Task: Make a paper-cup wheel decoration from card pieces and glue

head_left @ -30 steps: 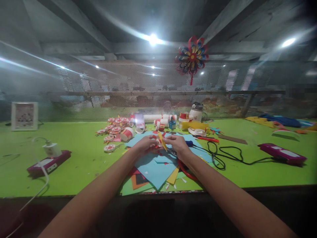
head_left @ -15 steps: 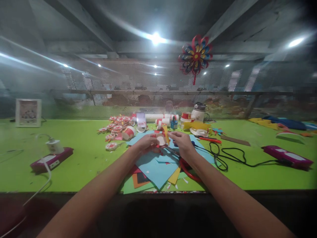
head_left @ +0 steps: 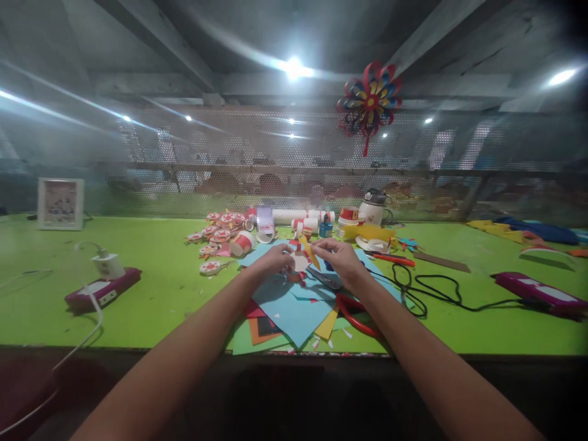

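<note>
Both my hands meet over a pile of coloured paper sheets on the green table. My left hand is closed on a small red and white paper piece. My right hand pinches a narrow yellow paper strip that stands up against that piece. Red-handled scissors lie under my right wrist.
Behind my hands lie several red and white paper discs, paper cups, a white roll and a thermos. A black cable runs right to a purple box. Another purple box with a white charger sits left. A paper pinwheel hangs above.
My hands with the paper piece and yellow strip have stayed together and shifted slightly away from me. The view has drifted a little to the left.
</note>
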A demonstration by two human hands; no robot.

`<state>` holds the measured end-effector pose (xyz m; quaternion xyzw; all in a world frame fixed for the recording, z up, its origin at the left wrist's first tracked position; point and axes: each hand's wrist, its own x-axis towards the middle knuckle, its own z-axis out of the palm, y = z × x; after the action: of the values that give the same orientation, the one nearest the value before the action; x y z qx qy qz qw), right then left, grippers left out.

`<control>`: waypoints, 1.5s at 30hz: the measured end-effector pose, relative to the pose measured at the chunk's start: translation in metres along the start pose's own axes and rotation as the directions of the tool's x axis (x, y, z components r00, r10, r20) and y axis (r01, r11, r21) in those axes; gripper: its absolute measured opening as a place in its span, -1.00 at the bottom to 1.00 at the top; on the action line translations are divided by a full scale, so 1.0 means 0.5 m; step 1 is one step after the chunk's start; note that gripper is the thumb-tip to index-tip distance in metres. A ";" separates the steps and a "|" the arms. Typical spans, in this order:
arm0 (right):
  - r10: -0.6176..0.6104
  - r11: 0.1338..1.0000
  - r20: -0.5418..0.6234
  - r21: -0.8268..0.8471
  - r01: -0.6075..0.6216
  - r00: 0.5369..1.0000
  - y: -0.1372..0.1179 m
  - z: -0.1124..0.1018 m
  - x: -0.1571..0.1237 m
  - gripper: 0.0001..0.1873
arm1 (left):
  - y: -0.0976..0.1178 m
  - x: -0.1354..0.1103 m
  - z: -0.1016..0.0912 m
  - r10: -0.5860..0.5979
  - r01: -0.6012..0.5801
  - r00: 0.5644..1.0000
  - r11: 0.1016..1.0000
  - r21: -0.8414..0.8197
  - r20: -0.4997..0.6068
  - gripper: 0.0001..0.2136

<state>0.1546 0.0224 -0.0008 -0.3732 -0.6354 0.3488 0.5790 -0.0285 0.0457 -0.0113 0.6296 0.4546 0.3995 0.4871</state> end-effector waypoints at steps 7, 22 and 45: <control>-0.061 0.975 -0.007 -0.215 0.058 0.998 0.056 0.004 0.013 -0.86 | 0.003 -0.003 0.010 0.065 -0.064 0.996 0.998 -0.016 0.065 -0.82; -0.197 0.897 -0.022 -0.408 0.171 0.980 0.052 0.013 0.009 -0.93 | 0.003 -0.009 0.020 0.024 0.032 0.976 0.968 -0.247 0.218 -0.77; -0.451 0.727 -0.026 -0.591 0.350 0.892 0.043 0.021 -0.007 -0.98 | -0.002 -0.008 0.029 0.115 -0.063 0.973 0.965 -0.255 0.198 -0.86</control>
<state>0.1457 0.0294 -0.0225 -0.4106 -0.7245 -0.0245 0.5531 -0.0158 0.0385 -0.0157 0.6228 0.3183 0.4055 0.5886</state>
